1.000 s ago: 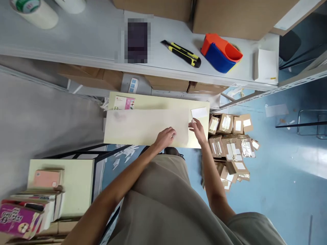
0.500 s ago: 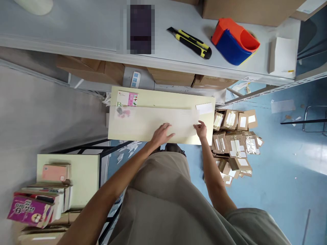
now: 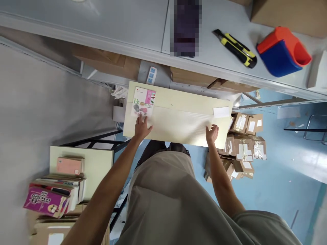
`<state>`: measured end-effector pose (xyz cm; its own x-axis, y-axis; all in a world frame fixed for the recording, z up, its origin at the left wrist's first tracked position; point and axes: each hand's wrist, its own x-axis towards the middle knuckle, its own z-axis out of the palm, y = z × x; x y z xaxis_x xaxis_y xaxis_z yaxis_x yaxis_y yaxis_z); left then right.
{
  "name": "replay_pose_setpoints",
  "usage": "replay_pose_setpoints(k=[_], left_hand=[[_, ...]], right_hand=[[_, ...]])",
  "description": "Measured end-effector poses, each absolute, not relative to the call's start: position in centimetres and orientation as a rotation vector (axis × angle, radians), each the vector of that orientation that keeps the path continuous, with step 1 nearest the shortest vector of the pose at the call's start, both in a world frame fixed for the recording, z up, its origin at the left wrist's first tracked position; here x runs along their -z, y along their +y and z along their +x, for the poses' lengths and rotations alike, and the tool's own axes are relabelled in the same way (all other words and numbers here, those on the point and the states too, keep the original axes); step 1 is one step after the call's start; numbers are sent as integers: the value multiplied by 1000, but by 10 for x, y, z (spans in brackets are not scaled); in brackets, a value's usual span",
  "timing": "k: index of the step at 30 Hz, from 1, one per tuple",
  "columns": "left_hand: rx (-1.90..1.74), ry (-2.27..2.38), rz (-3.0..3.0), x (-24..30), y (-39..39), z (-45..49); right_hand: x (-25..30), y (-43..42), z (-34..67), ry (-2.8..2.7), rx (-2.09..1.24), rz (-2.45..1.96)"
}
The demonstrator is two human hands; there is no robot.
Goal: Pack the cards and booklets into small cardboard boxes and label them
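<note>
A pale yellow board [image 3: 178, 102] lies below the grey shelf, with a translucent sheet [image 3: 176, 124] spread over its near part. A small pink and white booklet [image 3: 143, 102] lies at the board's left end, partly under the sheet. My left hand [image 3: 142, 126] rests flat on the sheet just below the booklet, fingers spread. My right hand [image 3: 212, 133] presses on the sheet's right end, fingers apart. A white label [image 3: 221, 112] sits on the board above my right hand.
On the grey shelf [image 3: 127, 27] lie a yellow-black utility knife [image 3: 235, 47] and an orange-blue tape dispenser [image 3: 283, 51]. Several small taped cardboard parcels [image 3: 245, 143] are piled on the blue floor at right. A stack of books [image 3: 56, 194] stands at lower left.
My left hand has slid left along the sheet to the booklet. My right hand has moved to the sheet's right end. The sheet now lies flatter on the board.
</note>
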<state>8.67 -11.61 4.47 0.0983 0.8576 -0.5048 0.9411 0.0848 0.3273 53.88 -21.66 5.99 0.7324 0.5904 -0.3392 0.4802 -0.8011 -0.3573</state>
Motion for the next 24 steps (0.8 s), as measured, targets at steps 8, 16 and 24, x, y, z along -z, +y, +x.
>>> replay_pose_setpoints(k=[8, 16, 24], left_hand=[[56, 1707, 1801, -42, -111, 72], [-44, 1568, 1805, -36, -75, 30], [-149, 1647, 1747, -32, -17, 21]], right_hand=[[-47, -154, 341, -1054, -1523, -2148], [-25, -101, 203, -1006, -1882, -2132], [-29, -99, 214, -904, -1875, -2322]])
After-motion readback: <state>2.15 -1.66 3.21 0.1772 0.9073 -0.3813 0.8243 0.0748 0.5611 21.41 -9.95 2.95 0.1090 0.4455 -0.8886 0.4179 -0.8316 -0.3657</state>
